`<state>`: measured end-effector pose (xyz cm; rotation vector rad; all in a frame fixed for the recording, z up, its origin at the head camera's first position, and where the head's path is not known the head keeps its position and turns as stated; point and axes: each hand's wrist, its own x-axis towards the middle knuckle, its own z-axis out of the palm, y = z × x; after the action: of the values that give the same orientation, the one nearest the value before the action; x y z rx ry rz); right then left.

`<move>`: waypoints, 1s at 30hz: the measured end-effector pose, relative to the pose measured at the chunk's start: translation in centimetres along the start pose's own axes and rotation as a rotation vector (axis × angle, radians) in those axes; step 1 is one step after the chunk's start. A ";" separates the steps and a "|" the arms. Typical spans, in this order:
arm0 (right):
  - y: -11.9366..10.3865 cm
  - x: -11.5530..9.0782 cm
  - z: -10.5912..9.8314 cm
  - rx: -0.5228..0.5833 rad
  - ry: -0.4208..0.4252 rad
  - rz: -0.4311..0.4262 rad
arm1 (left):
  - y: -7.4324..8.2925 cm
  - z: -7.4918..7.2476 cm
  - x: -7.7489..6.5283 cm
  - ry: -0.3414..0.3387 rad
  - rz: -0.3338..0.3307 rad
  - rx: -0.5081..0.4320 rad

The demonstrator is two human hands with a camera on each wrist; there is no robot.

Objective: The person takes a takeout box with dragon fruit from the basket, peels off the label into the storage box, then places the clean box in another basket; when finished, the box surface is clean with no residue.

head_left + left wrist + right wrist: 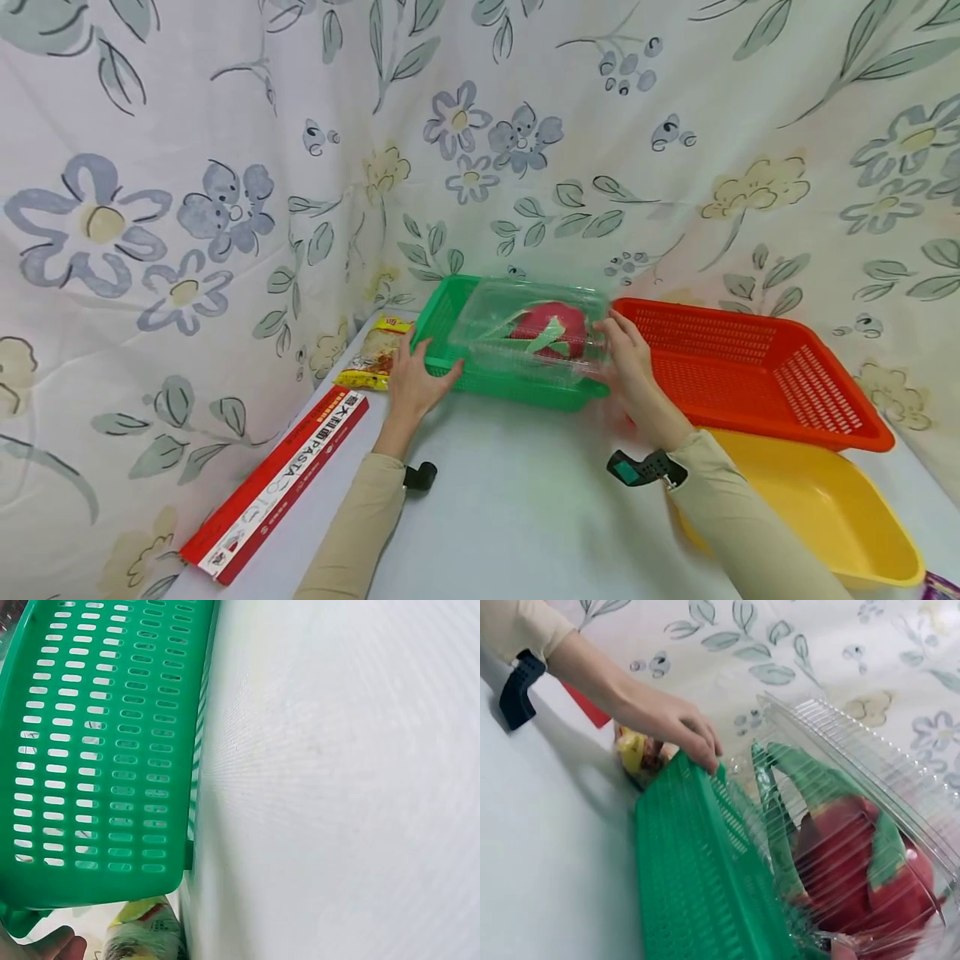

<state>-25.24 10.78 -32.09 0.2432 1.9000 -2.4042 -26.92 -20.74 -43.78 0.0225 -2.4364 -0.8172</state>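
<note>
A clear plastic box point(487, 308) with a pink dragon fruit point(555, 325) inside sits tilted in the green basket point(517, 396). My right hand point(632, 358) holds the box by its right end; few of its fingers show in the right wrist view. At the basket's left front corner, my left hand point(414, 379) grips the rim, its thumb laid over the edge. The left wrist view shows the slotted green side close up, with only some fingertips point(64, 946) low in the corner. Through the ribbed lid, the right wrist view shows the fruit's red skin and green scales.
Left of the basket lies a yellow noodle packet point(375, 354), with a long red pasta box point(277, 483) nearer me. A red basket point(720, 392) and a yellow tub point(810, 500) stand on the right. Behind everything hangs a floral curtain point(525, 242).
</note>
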 end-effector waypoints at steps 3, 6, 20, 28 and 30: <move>0.3 1.1 0.4 0.020 0.009 -0.009 | 0.1 -0.1 0.0 -0.008 -0.012 0.006; 0.8 2.2 0.7 0.014 0.022 -0.022 | 0.2 -0.2 0.0 -0.009 -0.016 0.014; 2.8 6.2 1.9 -0.123 0.057 -0.022 | 0.0 -0.2 0.0 0.006 0.007 0.023; 3.4 7.4 2.7 -0.195 0.055 -0.023 | -0.2 0.1 0.1 0.029 0.028 0.033; 3.6 7.6 2.9 -0.202 0.056 -0.026 | -0.1 0.2 0.1 0.038 0.037 0.032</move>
<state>-32.48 7.49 -36.12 0.2777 2.1645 -2.2204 -27.15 -20.74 -43.91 0.0057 -2.4073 -0.7544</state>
